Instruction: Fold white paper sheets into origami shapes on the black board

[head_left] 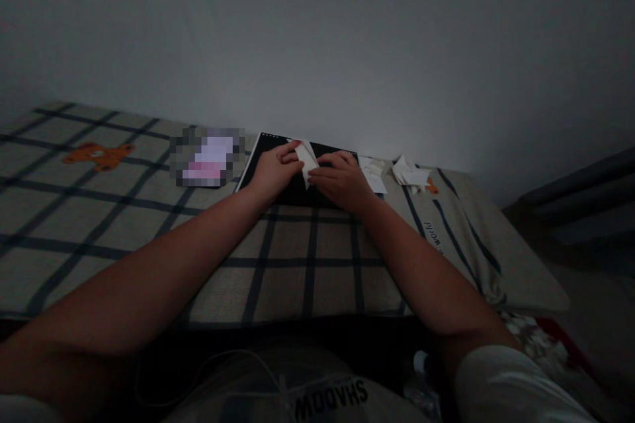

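Between my two hands is a folded piece of white paper, narrow and pointed at its lower end. My left hand pinches its left side, thumb and fingers at the edge. From the right, my right hand grips the other edge with its fingertips. Beneath the paper lies a black spiral-holed notebook, flat on the checked cloth. Just right of it are a white paper sheet and a folded white paper shape.
A checked cloth covers the raised surface, with an orange bear print at left. A partly pixelated phone lies left of the notebook. The grey wall rises behind. Below the front edge stands a clear bottle.
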`<state>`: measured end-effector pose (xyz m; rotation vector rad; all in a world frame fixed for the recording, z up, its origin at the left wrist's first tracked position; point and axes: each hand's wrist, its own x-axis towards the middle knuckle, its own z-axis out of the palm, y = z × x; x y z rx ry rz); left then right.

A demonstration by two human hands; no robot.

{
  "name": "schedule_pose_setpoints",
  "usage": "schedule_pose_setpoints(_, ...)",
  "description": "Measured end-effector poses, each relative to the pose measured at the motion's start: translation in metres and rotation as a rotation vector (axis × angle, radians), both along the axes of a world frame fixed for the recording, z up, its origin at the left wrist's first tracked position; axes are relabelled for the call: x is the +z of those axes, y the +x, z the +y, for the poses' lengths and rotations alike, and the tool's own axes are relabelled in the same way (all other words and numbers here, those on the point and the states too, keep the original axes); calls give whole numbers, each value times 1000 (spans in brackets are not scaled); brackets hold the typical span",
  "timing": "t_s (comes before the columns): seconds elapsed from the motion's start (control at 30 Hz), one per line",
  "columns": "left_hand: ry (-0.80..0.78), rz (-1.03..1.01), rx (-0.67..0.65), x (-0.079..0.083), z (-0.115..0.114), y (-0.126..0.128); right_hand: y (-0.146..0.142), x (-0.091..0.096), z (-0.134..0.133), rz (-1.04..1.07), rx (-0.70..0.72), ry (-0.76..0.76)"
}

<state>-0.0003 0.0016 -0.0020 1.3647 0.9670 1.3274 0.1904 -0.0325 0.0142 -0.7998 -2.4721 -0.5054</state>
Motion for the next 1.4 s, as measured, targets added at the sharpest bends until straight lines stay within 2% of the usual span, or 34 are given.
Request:
schedule_pose_setpoints(0.27,-25,-98,-49,0,-4,3,-3,3,-4,-59,-44,3)
schedule_pose_setpoints(0.5,37,3,-21,-1,0,0,-4,3,-5,-76,-53,5)
schedule_pose_setpoints(0.63,81,46,-19,-2,3,-3,-4,4,-9,12,-42,-19)
schedule_pose_setpoints(0.73,113,79,5,-2,4,-4,-4,3,-8,224,-52,-69)
schedule_pose_setpoints(0.83,134,80,3,-1,4,-4,-2,-4,2,586,-77,-213)
schedule_pose_setpoints(0.93,145,25,-43,1,2,-2,1,-13,16,892,-110,-559)
schedule_pose_setpoints(1.0,151,-12,-79,3,0,-1,3,-16,21,964,-76,-822)
schedule_pose_setpoints(1.07,157,-32,-106,4,-2,0,4,-16,21,962,-20,-992)
schedule_pose_setpoints(1.23,160,-59,-109,7,-5,2,2,-13,14,963,49,-1097)
schedule_pose_setpoints(1.4,74,-149,-14,10,-11,6,-1,-15,15,1093,67,-1163)
